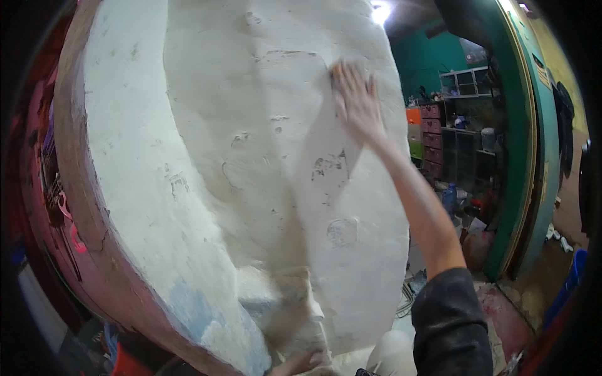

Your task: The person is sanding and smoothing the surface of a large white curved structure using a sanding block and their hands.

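Observation:
A large white plastered surface [251,100], with rough grey patches and pits, fills the middle of the view. High on its right side, my right hand [357,103] lies flat against it, fingers pointing up and blurred by motion. A small orange-brown edge [337,70] shows at the fingertips, pressed to the plaster; what it belongs to is hidden under the hand. Only part of my left hand [298,363] shows, low at the bottom edge beside a whitish ledge [288,288]. Its fingers are mostly out of sight.
A pinkish-brown rim [75,125] curves along the left. Beyond the right edge are drawers [433,135], shelves [467,84] and a green door frame [514,156]. A blue object [567,282] stands far right. A red container [128,360] sits at the lower left.

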Demonstrator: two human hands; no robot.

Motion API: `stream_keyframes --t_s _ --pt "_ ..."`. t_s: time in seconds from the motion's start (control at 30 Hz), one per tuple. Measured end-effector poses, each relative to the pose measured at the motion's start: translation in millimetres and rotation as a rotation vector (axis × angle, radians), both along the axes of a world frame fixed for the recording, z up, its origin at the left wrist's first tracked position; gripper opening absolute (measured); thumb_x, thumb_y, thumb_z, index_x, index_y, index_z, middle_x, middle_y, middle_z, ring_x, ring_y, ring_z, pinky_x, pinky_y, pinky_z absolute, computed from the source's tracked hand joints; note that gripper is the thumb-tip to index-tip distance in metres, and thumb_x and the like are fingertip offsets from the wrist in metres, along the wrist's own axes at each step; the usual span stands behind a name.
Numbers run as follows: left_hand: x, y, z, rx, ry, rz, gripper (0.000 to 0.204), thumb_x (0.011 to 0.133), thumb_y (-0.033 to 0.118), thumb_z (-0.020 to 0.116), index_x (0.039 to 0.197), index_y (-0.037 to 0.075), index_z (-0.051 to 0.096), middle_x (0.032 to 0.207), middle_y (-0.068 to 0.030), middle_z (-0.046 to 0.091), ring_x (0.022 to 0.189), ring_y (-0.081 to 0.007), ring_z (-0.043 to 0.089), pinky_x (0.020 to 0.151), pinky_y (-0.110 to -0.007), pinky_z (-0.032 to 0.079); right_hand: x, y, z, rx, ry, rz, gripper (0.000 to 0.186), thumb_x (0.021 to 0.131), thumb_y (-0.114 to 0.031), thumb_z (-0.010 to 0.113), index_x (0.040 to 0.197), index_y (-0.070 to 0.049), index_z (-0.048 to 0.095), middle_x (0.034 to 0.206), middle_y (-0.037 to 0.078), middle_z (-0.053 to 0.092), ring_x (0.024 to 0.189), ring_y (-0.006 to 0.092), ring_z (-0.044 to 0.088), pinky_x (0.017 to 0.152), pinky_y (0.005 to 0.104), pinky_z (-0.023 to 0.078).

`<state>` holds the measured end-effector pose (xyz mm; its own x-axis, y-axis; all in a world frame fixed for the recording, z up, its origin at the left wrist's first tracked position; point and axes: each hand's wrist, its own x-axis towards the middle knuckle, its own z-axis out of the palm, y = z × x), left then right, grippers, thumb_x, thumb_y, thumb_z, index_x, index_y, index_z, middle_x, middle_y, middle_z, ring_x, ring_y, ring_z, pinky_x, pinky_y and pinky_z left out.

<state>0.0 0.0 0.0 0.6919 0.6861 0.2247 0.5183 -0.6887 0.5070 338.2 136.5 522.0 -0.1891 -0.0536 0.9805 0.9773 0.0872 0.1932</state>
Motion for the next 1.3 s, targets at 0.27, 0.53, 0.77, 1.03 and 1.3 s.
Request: stream_keyframes --t_s 0.27,0.53,0.77,1.03,1.3 --pt "105.5 -22.7 258.9 0.476 -0.31 0.182 0.025 0.084 0.016 0.059 0.105 0.003 0.059 0.099 -0.0177 0.062 0.096 -0.0318 0.06 0.083 -0.036 0.047 10.6 -53.6 -211.4 -0.37 -0.092 0.119 0.068 0.086 -0.031 0.053 0.14 0.0 0.026 0.147 0.016 0.024 0.138 0.0275 0.02 0.112 0.0451 0.016" --pt "192.5 -16.7 398.8 1.166 -0.144 0.093 0.025 0.078 0.011 0.063 0.101 0.006 0.056 0.104 -0.0132 0.059 0.103 -0.0302 0.053 0.089 -0.04 0.039 3.6 -109.5 -188.4 -0.281 0.143 0.6 0.055 0.078 -0.016 0.061 0.128 -0.004 0.044 0.131 0.013 0.046 0.117 0.0277 0.044 0.1 0.0414 0.032" --pt "158.3 -6.6 305.0 1.002 -0.244 0.175 0.025 0.079 0.011 0.063 0.068 0.005 0.042 0.061 -0.0083 0.041 0.06 -0.0272 0.045 0.065 -0.04 0.04 -32.5 -124.6 -332.1 -0.336 0.552 0.899 0.012 0.082 -0.004 0.058 0.093 -0.005 0.062 0.063 0.01 0.055 0.055 0.0231 0.056 0.054 0.0352 0.045" --pt "110.2 -55.6 215.8 0.395 0.043 0.3 0.025 0.085 0.016 0.062 0.07 0.004 0.045 0.059 -0.0104 0.047 0.051 -0.0263 0.048 0.049 -0.035 0.039 -48.0 -179.7 -689.5 -1.058 1.505 0.171 0.027 0.086 -0.025 0.052 0.099 -0.003 0.063 0.081 0.021 0.061 0.086 0.033 0.062 0.078 0.0403 0.046" --pt "46.7 -76.0 165.2 0.143 0.127 0.439 0.017 0.09 0.018 0.054 0.084 0.003 0.047 0.067 -0.0156 0.054 0.06 -0.0347 0.055 0.054 -0.04 0.042 -61.7 -265.5 -758.4 -2.29 0.52 0.258 0.045 0.075 -0.019 0.058 0.118 -0.006 0.054 0.111 0.021 0.059 0.105 0.0359 0.056 0.092 0.0419 0.043"
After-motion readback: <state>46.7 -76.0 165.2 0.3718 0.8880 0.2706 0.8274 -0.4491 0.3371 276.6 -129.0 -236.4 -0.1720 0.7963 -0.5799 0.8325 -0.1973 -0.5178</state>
